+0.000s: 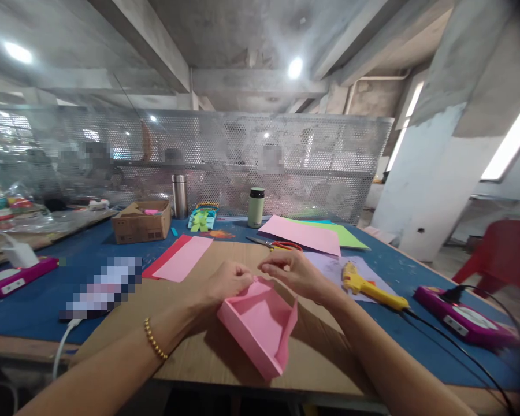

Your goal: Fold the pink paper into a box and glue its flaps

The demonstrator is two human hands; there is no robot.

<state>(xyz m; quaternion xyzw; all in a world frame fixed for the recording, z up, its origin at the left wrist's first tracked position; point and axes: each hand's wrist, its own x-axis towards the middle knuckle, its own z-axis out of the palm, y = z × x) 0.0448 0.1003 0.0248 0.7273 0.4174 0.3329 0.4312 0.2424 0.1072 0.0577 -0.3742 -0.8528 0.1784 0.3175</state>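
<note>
Pink paper, folded into a shallow open box (260,323), sits on a brown cardboard sheet (225,358) at the middle of the tabletop (86,248). Both hands meet at the box's far rim, at its 12 o'clock edge: the left hand (227,281) has its fingers curled in and pinching the wall from the 11 o'clock side, and the right hand (292,273) pinches the same rim from 1 o'clock, fingertips closed on the paper (a beaded bracelet (155,340) shows on the left wrist).

The box looks very light and only as stiff as its folds, so it would crush or spring open under a firm squeeze. I judge the corners and doubled rims to be the safest places to hold it, with a light pinch rather than a grip across the thin walls.

From the box, a yellow glue gun (368,286) lies at 2 o'clock, its cord running towards a purple device (463,318) at 3 o'clock. Scissors (275,244) with red handles lie at 12 o'clock, just beyond the hands, and loose pink and green sheets (312,234) lie behind them. A green flask (255,208) and a steel flask (179,196) stand farther back by a small cardboard carton (142,222) at 10 o'clock. What the carton holds is too small to tell, possibly paper scraps.
</note>
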